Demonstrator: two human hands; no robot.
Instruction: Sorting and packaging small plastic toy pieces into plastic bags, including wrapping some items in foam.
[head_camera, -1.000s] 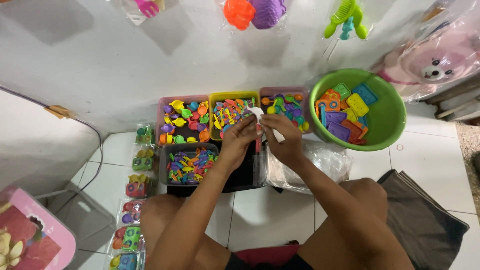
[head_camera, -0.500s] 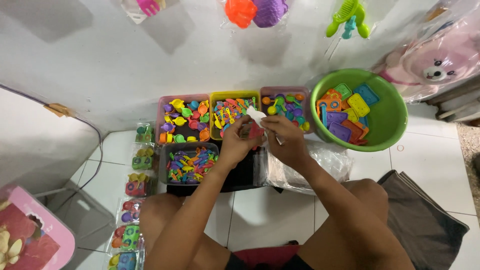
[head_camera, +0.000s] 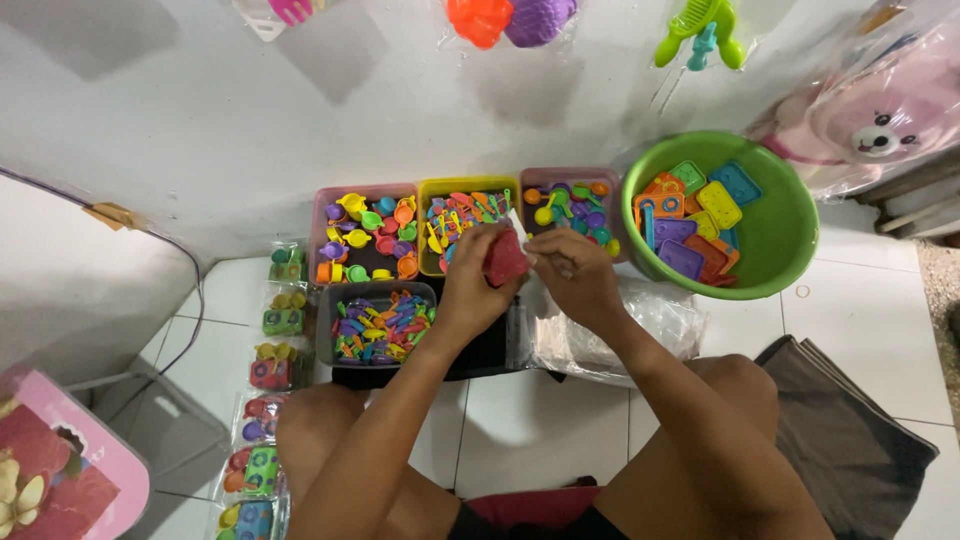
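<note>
The piece pinched between the left hand (head_camera: 478, 282) and the right hand (head_camera: 575, 278) is a flat red tile (head_camera: 506, 260). At two o'clock from it a bright green basin (head_camera: 790, 235) holds trays in orange, yellow, purple, teal and lime, while at ten o'clock a pink tub (head_camera: 362, 235), at twelve a yellow tub (head_camera: 462, 215) and at one a mauve tub (head_camera: 570, 205) hold many-coloured toys. At eight o'clock a dark grey tub (head_camera: 372, 322) holds mixed bright bits, and at four o'clock lies a grey-brown cloth (head_camera: 850, 440) on white tiles.
</note>
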